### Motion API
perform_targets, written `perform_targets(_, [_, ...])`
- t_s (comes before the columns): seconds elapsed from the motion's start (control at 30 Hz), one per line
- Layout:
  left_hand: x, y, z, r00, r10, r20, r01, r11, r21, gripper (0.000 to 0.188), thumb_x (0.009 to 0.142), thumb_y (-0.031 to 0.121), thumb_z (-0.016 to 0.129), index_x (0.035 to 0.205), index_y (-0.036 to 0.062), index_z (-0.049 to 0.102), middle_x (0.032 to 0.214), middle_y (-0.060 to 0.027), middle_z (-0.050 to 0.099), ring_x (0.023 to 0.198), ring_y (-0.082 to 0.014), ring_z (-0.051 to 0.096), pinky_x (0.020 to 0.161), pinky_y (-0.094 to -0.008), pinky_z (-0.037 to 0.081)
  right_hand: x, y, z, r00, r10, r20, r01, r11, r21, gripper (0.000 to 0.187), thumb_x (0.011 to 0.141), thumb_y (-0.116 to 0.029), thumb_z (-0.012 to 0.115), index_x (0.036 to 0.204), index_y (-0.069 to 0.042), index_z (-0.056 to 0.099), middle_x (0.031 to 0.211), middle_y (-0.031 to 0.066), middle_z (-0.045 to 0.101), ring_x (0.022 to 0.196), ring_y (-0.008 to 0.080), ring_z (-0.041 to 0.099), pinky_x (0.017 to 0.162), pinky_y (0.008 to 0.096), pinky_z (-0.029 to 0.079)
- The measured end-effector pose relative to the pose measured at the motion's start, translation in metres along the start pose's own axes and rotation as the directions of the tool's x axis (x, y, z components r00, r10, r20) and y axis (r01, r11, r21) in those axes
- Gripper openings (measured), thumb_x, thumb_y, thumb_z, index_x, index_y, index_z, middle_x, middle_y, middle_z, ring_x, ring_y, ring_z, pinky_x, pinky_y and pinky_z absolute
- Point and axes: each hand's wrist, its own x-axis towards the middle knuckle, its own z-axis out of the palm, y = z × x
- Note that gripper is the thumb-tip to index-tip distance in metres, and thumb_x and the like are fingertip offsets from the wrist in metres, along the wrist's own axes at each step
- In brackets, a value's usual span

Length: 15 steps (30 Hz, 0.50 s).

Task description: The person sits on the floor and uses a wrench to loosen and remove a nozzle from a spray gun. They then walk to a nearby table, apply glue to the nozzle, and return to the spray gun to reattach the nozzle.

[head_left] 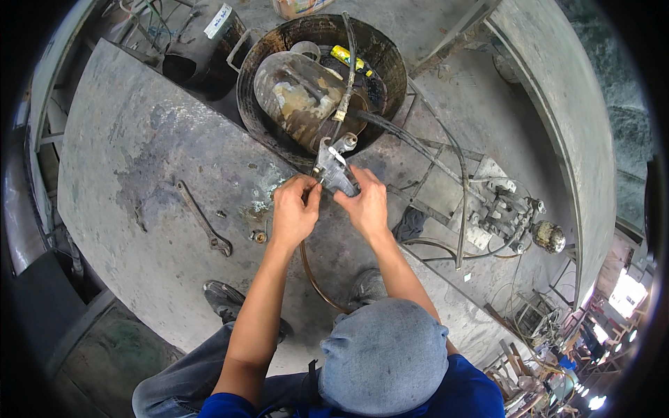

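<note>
A grey metal spray gun is between my two hands, held by the near side of a big round basin. My right hand is closed around its body, thumb along the near side. My left hand pinches at the gun's left side; a small shiny part shows at the fingertips, too small to name. A brownish hose runs below my hands toward my feet. To the left on the grey surface lie an adjustable wrench and a small brass-coloured fitting.
The dark, crusted basin holds a stained metal container and a yellow can. A black hose crosses it. A dirty metal pump assembly with hoses stands at the right. A dark bucket is at the back left.
</note>
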Motion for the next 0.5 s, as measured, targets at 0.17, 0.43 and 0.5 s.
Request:
perform_targets(0.17, [-0.014,0.000,-0.015,0.999,-0.039,0.030,0.037,0.997,0.072,0.011,0.086,0.005,0.070,0.088,-0.0046,0.067,0.080,-0.0186,0.066,0.070,-0.0345,0.065,0.066,-0.0396,0.049,0.013,0.011,-0.012,0.995,0.031,-0.095,-0.038,0.996,-0.075,0.056,0.069,-0.013,0.079,0.119,0.010,0.065,0.107,0.0262,0.069,0.098,0.0415,0.069,0.088,0.0428,0.054])
perform_targets(0.43, [-0.035,-0.020,-0.051,0.992,-0.042,0.120,0.048,0.998,-0.046,0.009,0.090,0.005,0.071,0.093,-0.0029,0.068,0.081,-0.0105,0.067,0.067,-0.0192,0.059,0.065,-0.0318,0.047,0.033,0.021,-0.040,0.932,0.342,-0.117,-0.301,0.914,0.272,0.067,0.080,-0.006,0.074,0.137,0.000,0.038,0.089,0.0171,0.063,0.061,0.0259,0.062,0.056,0.0378,0.052])
perform_targets(0.5, [-0.033,-0.021,-0.055,0.989,0.009,0.145,0.003,0.997,-0.078,0.009,0.090,0.005,0.071,0.093,-0.0029,0.068,0.081,-0.0107,0.067,0.068,-0.0199,0.060,0.066,-0.0319,0.048,0.033,0.012,-0.042,0.838,0.526,0.147,-0.488,0.601,0.633,0.062,0.087,-0.005,0.073,0.135,-0.007,0.033,0.078,0.0106,0.060,0.046,0.0098,0.049,0.038,0.0271,0.037])
